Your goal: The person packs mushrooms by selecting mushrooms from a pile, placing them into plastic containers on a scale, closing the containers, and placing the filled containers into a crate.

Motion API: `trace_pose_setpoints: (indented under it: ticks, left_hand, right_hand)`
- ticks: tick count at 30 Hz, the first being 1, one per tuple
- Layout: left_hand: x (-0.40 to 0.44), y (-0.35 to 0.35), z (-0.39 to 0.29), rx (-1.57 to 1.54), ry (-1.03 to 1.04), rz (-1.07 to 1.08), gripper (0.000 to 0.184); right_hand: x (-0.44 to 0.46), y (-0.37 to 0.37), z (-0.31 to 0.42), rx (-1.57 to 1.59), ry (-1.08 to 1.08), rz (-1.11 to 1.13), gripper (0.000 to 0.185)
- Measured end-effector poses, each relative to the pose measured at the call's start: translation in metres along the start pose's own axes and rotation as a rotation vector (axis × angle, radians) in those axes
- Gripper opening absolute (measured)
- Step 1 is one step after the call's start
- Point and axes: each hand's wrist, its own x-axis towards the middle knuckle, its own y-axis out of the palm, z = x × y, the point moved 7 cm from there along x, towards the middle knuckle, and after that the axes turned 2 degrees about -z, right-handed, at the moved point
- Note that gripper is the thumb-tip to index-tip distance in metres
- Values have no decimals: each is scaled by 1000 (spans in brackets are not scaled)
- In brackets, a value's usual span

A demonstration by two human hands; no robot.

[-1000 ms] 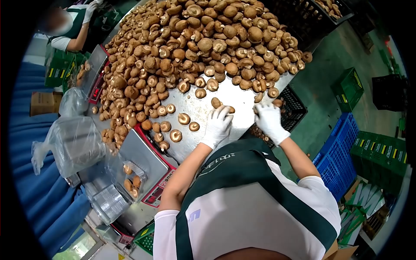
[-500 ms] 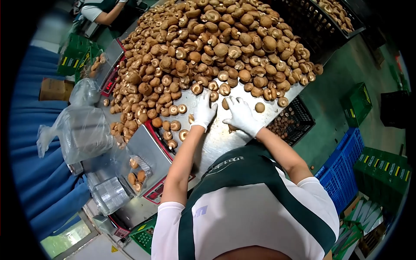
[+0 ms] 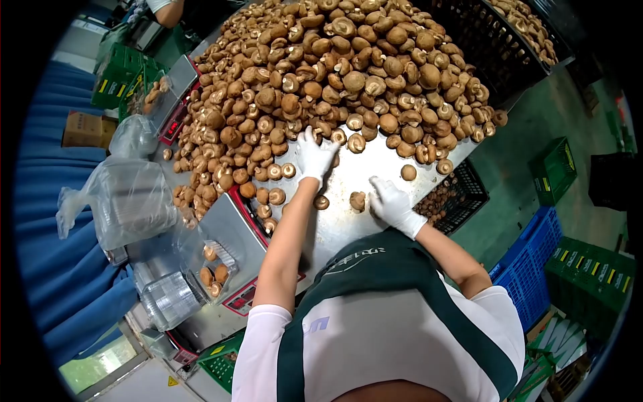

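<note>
A large heap of brown mushrooms covers the far part of the metal table. My left hand, in a white glove, reaches to the heap's near edge with its fingers spread, touching mushrooms there. My right hand, also gloved, is over the bare metal nearer my body, fingers apart, just right of a loose mushroom. Another single mushroom lies below my left hand, and one more sits above my right hand.
At left are a scale bearing a clear tray with mushrooms, stacked clear trays and a plastic bag. A black crate stands right of the table, near a blue crate. A co-worker's arm shows top left.
Over the last second my left hand has moved forward to the heap. My right hand went inward from the table's right edge, then drew back toward my body, fingers now apart.
</note>
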Motion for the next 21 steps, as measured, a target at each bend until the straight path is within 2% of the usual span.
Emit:
trace_pose_setpoints:
  ticks: [1,2,3,7,9,11,13,15,16,17,19,20,21]
  left_hand:
    - [-2,3,-12,150,-66,43,91]
    - [-1,7,-18,173,-102,24,99]
    - [-1,7,-22,180,-129,-13,100]
    - [0,6,-21,93,-117,-78,92]
    - [-1,2,-14,44,-122,-129,87]
    - [-3,-3,-10,-86,-91,-181,85]
    - [-2,2,11,-311,-72,-260,76]
    - [-6,1,20,-290,-36,-267,65]
    - [-8,2,24,-363,-107,-218,50]
    - [-11,2,25,-364,-107,-217,50]
    - [-14,-1,20,-312,34,-220,40]
    - [-19,0,11,-304,163,-243,31]
    - [-24,-2,-4,-268,289,-279,33]
  right_hand:
    - [0,8,14,36,-14,144,42]
    - [-3,17,27,-29,-102,235,45]
    - [-5,24,36,-96,-193,325,48]
    - [-5,39,38,-162,-266,377,51]
    - [-1,51,42,-160,-297,419,45]
    - [3,66,46,-94,-322,427,41]
    - [4,77,46,-26,-348,431,37]
    - [8,80,46,45,-327,398,31]
    - [11,78,44,45,-326,397,31]
    - [13,77,35,44,-254,446,30]
    - [14,69,26,44,-181,492,30]
    - [16,61,15,38,-75,452,31]
    - [18,54,4,32,30,413,33]
